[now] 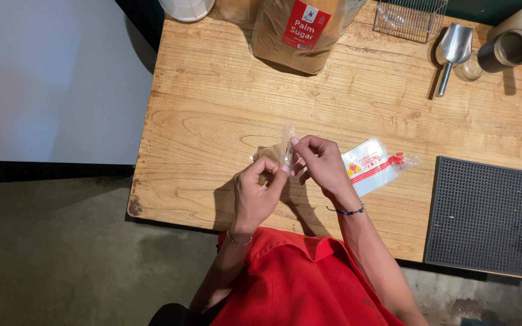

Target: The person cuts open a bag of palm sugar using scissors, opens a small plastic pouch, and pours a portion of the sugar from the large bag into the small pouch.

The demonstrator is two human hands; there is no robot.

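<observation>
head view: both hands [285, 172] pinching a clear bag [286, 143] over wooden table [212, 115], concrete floor [61, 241]

Wooden table [212, 102] as ref. Far edge, centre: big clear bag of brown sugar [297, 30] w/ red label, upright. Left of it at far-left corner: white round container [186, 8], partly cut off. Far right: wire rack [410, 18], metal scoop [453, 51] lying handle toward near side, small clear glass [469, 69] just beside scoop, metal cylinder cup [504, 49] on its side. Mid-right: pack of clear plastic bags [373, 166] w/ red print, flat on table. Near-right corner: black rubber bar mat [490, 217]. Left of table: white panel [55, 78]; below, concrete floor [61, 253].
</observation>
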